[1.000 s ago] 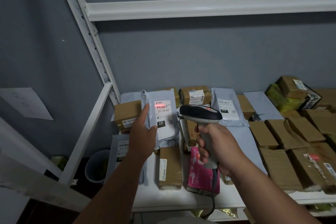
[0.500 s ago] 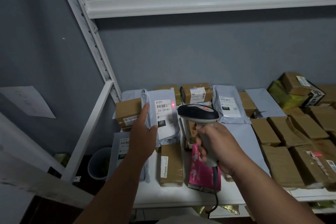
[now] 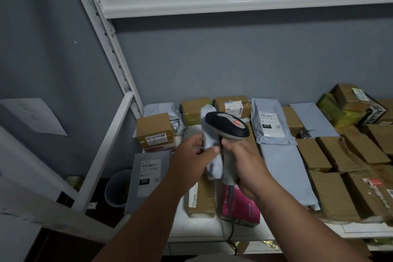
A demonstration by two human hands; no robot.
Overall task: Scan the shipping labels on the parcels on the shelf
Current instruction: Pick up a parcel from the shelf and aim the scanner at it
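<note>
Head view: hands point(image 3: 221, 159) (scanner point(image 3: 227, 127), mailer point(image 3: 210, 134)) near shelf edge point(image 3: 212, 234).

Blurring with motion in the left hand point(image 3: 192, 160): a grey mailer bag point(image 3: 212, 151), label not showing. Hiding behind the scanner point(image 3: 227, 126): the bag's upper part. Running off the right edge: brown boxes point(image 3: 361, 189). Too small to read: label point(image 3: 150, 165) print.
</note>
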